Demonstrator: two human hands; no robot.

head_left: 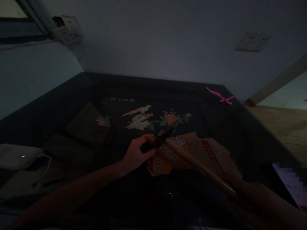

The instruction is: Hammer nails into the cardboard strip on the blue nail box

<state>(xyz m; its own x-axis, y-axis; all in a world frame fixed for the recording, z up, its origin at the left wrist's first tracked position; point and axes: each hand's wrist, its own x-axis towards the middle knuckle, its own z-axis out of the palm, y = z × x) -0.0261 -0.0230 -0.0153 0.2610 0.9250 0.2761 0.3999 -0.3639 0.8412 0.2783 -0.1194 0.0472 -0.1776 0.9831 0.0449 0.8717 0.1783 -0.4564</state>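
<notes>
The scene is dim. My left hand [136, 153] is closed round the dark handle of a knife [165, 134], whose blade points up and right. My right hand [249, 195], at the lower right, grips a long pale stick-like object [196, 163] that runs up-left until its tip meets the knife blade. I cannot make out what the stick is. Under both lies a crumpled dotted wrapper [203, 153] with a red stripe, flat on the dark glass table [115, 188].
The tabletop carries a bird-and-flower inlay [141, 118]. A pink ribbon [222, 97] lies at the far right corner. A white device [16, 155] with a cable sits at the left edge. Wall sockets [254, 41] are behind; wooden floor [283, 124] lies to the right.
</notes>
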